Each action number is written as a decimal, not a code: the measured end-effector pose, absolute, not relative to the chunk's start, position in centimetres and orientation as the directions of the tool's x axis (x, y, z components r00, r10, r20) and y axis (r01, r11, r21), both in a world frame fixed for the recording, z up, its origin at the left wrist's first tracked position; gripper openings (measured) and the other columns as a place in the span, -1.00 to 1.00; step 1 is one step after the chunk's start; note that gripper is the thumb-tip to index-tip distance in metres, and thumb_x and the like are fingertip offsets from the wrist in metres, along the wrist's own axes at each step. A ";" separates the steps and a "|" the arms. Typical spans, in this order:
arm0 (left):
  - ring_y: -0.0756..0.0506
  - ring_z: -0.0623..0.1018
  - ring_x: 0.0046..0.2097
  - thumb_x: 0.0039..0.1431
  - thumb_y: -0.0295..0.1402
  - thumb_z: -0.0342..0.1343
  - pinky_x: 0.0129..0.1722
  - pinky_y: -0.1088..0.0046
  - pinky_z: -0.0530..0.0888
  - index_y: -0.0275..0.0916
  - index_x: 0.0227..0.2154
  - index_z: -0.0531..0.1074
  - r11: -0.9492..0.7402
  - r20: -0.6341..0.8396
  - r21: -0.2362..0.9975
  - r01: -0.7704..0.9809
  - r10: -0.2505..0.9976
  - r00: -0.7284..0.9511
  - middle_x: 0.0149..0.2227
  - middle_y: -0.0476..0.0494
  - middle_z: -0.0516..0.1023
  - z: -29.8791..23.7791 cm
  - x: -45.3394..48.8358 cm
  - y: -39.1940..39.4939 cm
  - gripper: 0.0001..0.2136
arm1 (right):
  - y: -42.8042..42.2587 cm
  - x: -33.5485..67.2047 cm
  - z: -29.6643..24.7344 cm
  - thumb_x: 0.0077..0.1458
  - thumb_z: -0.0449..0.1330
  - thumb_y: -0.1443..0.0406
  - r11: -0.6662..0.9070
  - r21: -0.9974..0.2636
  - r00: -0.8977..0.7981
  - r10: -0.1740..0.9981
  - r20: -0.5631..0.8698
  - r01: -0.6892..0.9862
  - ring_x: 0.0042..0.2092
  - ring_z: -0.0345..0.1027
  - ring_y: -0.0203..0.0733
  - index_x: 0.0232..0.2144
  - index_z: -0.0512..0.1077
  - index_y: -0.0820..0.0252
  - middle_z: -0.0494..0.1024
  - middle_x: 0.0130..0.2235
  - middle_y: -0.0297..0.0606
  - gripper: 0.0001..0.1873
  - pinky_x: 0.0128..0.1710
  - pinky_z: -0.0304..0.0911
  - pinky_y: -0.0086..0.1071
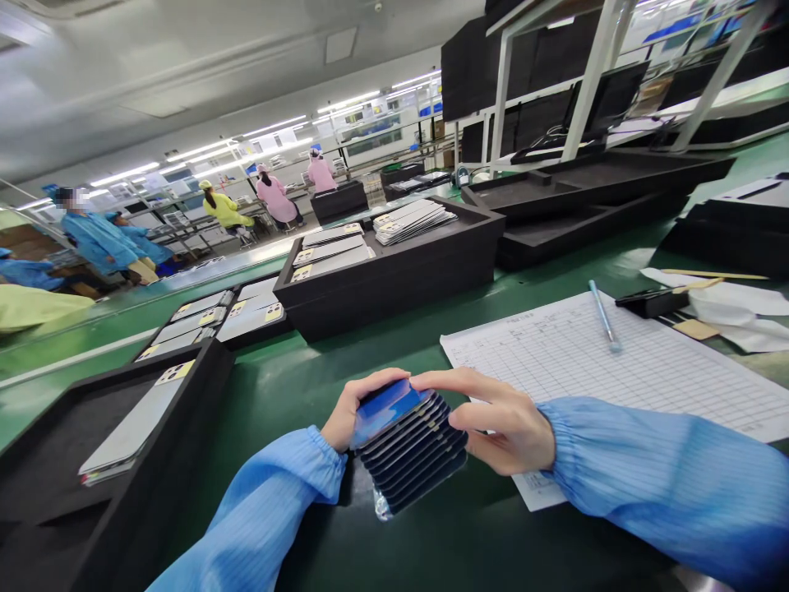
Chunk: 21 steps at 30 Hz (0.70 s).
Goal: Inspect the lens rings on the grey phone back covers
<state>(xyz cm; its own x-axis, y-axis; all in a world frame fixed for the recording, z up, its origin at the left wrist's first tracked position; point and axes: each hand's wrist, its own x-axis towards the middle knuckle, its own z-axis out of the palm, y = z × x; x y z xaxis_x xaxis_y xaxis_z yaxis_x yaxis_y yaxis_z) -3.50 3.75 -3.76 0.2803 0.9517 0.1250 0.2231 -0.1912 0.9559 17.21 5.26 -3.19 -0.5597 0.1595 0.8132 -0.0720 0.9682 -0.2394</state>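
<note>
My left hand point(351, 411) is wrapped round the far left side of a fanned stack of thin dark phone panels point(412, 460). A shiny blue film point(388, 409) covers the stack's top face, and clear plastic shows at its lower corner. From the other side my right hand point(502, 419) grips the stack, its index fingertip on the top edge near my left fingers and another finger against the right edges. Both hands hold the tilted stack above the green bench point(345, 362). The right thumb is partly hidden.
A black tray point(394, 275) ahead holds stacked phone back panels point(412, 220). Another black tray point(178, 436) stands left with panels inside. On the right lie a ruled paper sheet point(555, 353), a pen point(604, 316) and a black clip-like object point(653, 302). Several people sit or stand far behind.
</note>
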 end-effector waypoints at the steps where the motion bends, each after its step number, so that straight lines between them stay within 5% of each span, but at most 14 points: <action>1: -0.12 0.44 -0.09 -0.20 -0.39 0.22 -0.04 0.40 0.32 -0.17 -0.26 0.46 -0.197 0.130 0.957 0.214 0.948 0.291 -0.17 -0.04 0.51 -3.8 -3.6 3.8 -0.68 | 5.3 17.3 -3.4 0.01 0.02 0.52 0.967 -0.245 -0.564 0.163 0.810 -0.072 -0.07 0.26 -0.07 -0.34 0.14 0.19 0.27 -0.04 0.04 -0.80 -0.21 0.29 -0.22; 21: -0.16 0.42 -0.07 -0.27 -0.40 0.25 0.02 0.34 0.27 -0.15 -0.17 0.41 -0.201 0.143 0.949 0.243 0.961 0.238 -0.11 -0.04 0.48 -4.0 -3.0 2.8 -0.54 | 5.4 17.0 -3.9 0.00 0.05 0.57 0.908 -0.373 -0.514 0.230 0.826 -0.193 -0.02 0.23 -0.08 -0.24 0.12 0.20 0.29 -0.04 0.01 -0.69 -0.16 0.29 -0.18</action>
<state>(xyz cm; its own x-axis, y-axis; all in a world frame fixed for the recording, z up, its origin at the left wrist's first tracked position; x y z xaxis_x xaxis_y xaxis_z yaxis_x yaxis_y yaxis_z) -3.04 2.77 -4.04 0.2381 0.9607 0.1425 0.2427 -0.2009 0.9491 16.99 5.37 -3.89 -0.5138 0.2304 0.8264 -0.1928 0.9076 -0.3728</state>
